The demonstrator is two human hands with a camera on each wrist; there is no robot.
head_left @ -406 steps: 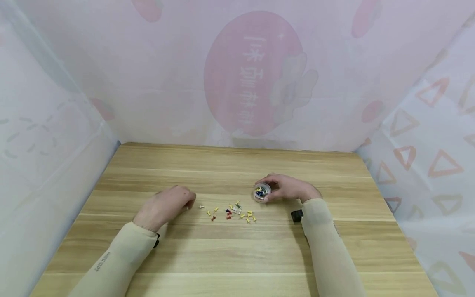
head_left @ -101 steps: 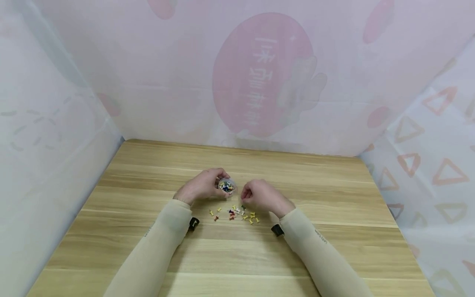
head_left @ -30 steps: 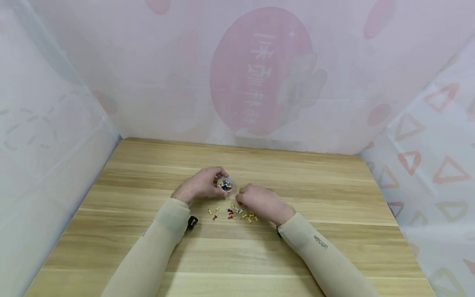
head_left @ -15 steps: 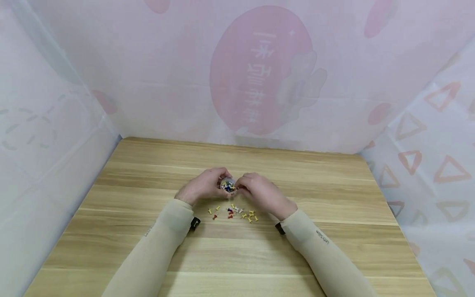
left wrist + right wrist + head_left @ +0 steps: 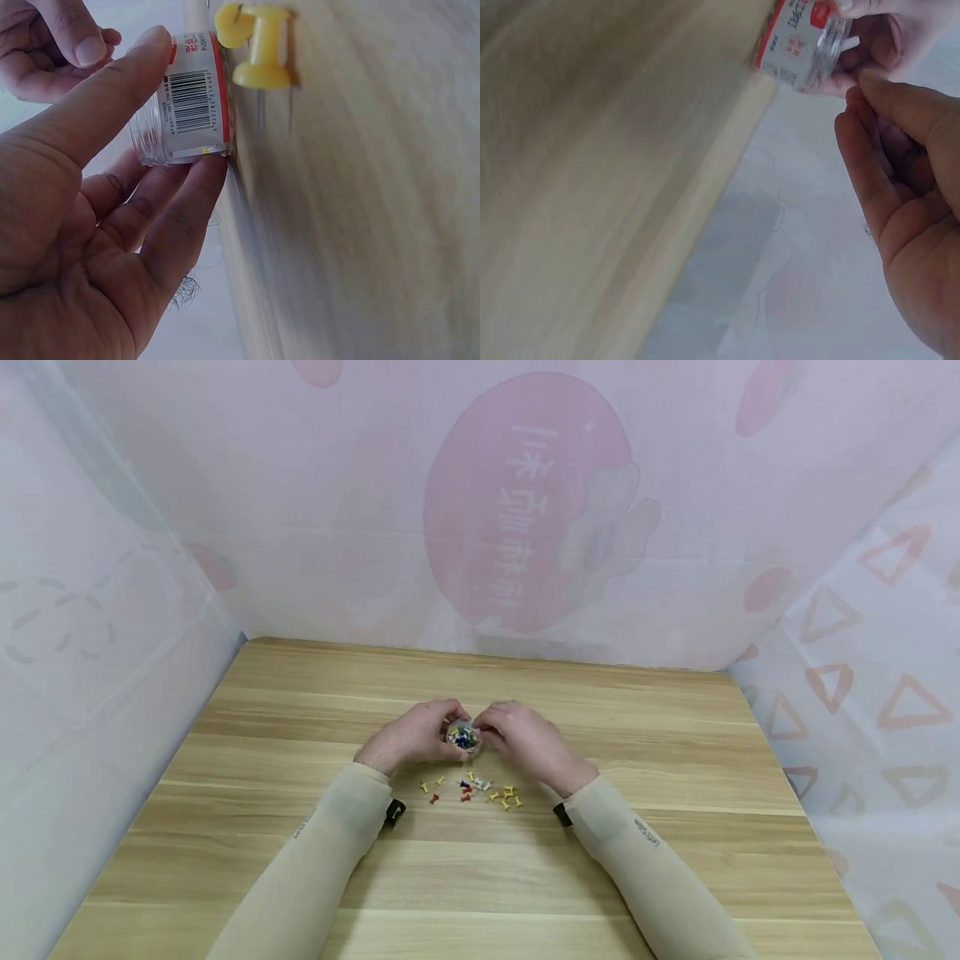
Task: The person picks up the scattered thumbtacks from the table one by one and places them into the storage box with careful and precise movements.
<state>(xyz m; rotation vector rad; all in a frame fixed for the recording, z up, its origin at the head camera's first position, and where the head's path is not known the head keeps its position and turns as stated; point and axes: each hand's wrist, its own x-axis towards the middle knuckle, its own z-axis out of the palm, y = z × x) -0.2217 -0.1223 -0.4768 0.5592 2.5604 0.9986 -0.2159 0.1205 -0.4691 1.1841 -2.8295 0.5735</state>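
Observation:
My left hand (image 5: 408,737) grips a small clear jar (image 5: 195,101) of push pins between thumb and fingers. White paper with a barcode and red edging wraps the jar. Its mouth is tipped toward my right hand (image 5: 531,745) and shows mixed-colour pins inside. The right hand's thumb and fingertips meet just at the jar's rim; whether a pin is between them is hidden. A white tip (image 5: 850,43) pokes out at the mouth in the right wrist view. Below the hands lie several loose pins, among them yellow pins (image 5: 510,792), red pins (image 5: 467,797) and white ones.
The pins rest on a wood-grain table (image 5: 465,885). A pink-and-white printed sheet (image 5: 337,527) closes off its back edge, with more patterned sheets on the left and right sides. In the left wrist view a yellow pin (image 5: 266,49) is close to the jar.
The jar has passed from my right hand to my left and moved left. A green pin and some pins at the left are gone from the table. My right hand has risen to the jar's rim.

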